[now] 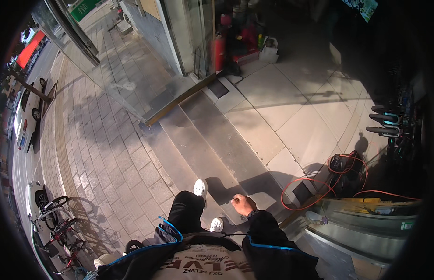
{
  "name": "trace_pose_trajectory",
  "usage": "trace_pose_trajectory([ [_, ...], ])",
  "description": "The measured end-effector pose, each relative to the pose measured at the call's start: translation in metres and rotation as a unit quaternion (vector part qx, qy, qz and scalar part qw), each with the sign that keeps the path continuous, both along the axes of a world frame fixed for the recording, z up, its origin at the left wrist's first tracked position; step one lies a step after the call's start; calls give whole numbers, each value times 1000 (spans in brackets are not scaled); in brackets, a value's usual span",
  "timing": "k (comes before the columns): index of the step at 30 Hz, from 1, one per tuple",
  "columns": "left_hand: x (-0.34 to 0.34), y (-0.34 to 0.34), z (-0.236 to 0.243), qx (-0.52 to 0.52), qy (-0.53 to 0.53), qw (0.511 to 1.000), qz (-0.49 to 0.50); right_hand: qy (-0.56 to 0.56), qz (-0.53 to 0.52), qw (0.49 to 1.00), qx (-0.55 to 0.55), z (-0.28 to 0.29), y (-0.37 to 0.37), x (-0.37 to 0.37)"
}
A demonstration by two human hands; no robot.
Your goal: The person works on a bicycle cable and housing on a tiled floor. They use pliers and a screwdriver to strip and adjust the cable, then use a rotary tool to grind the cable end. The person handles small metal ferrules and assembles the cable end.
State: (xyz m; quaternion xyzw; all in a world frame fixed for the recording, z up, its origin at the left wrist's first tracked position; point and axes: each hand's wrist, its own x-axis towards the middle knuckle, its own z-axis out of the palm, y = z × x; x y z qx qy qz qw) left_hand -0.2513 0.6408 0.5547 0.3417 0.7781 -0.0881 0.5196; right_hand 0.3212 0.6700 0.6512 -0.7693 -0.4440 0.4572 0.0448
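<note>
Fingers [238, 206] of your right hand [245, 205] are curled together above the grey steps [211, 151], near your white clogs [200, 186]; about your left fingers, I cannot tell.

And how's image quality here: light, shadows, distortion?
Head view: strong fisheye, black corners, pavement lines bowing toward the left rim. Head view: hard sunlight, dark shadows across the steps. Head view: shop interior at upper right underexposed, bikes at right partly lost in black. Head view: right hand sunlit, readable.
</note>
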Motion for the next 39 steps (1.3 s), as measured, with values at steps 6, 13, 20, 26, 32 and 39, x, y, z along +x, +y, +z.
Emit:
trace_pose_trajectory([
  [6,40,142,-21,-73,-8,964,-255,-87,49,980,-174,-80,-18,104],
  [13,252,450,123,162,-194,961,111,53,125,922,-364,25,9,206],
  [20,436,596,179,106,-193,973,-62,-83,-26,992,-91,125,185,368],
  [26,375,575,121,85,-86,874,-471,-72,107,991,-45,185,371,486],
  [32,491,601,201,24,-18,993,-118,-115,152,982,-2,257,532,581],
  [39,622,673,235,64,-43,995,60,-8,104,993,58,298,719,608],
])
